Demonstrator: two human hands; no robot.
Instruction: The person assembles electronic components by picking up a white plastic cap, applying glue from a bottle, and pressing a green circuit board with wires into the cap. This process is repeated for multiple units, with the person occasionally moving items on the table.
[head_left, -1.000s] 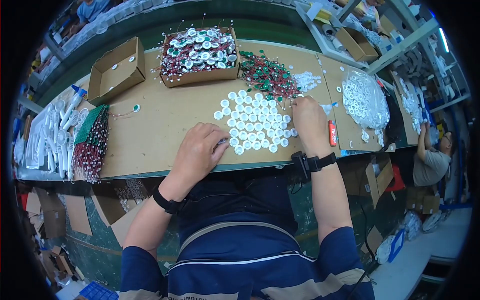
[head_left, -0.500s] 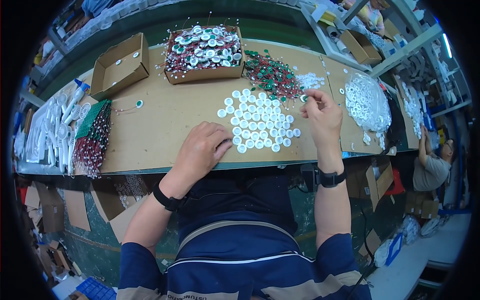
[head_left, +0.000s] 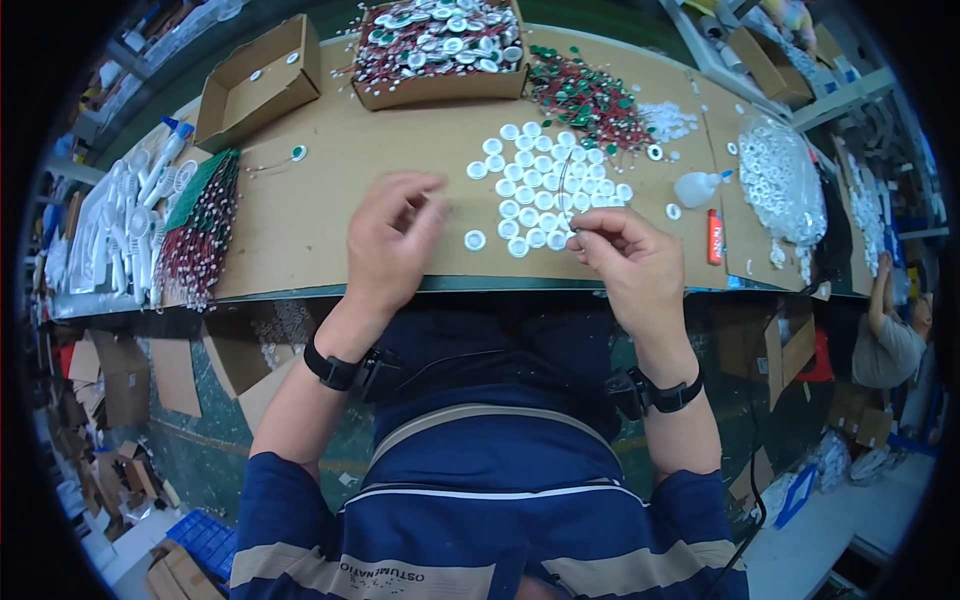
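Note:
My right hand (head_left: pixel 632 252) is closed in a pinch at the near right of a group of round white caps (head_left: pixel 545 181). Thin dark wires (head_left: pixel 563 185) rise from its fingertips; the small part at their end is mostly hidden. To the left, my left hand (head_left: pixel 392 238) hovers over the cardboard-covered bench with its thumb and fingers apart and nothing between them. Close to it, a single white cap (head_left: pixel 475 240) lies apart from the group. Behind the caps spreads a heap of green discs with red wires (head_left: pixel 590 100).
A box of wired white discs (head_left: pixel 440 90) stands at the back, beside a shallow cardboard box (head_left: pixel 260 85). White plastic handles (head_left: pixel 130 220) and hanging wired parts (head_left: pixel 200 235) lie left. Right are a small bottle (head_left: pixel 697 187), red lighter (head_left: pixel 714 237) and bag of white rings (head_left: pixel 780 185).
My right hand has come from the wired heap toward me and left, bringing a wired part. My left hand has lifted away from the caps and opened. The view has shifted.

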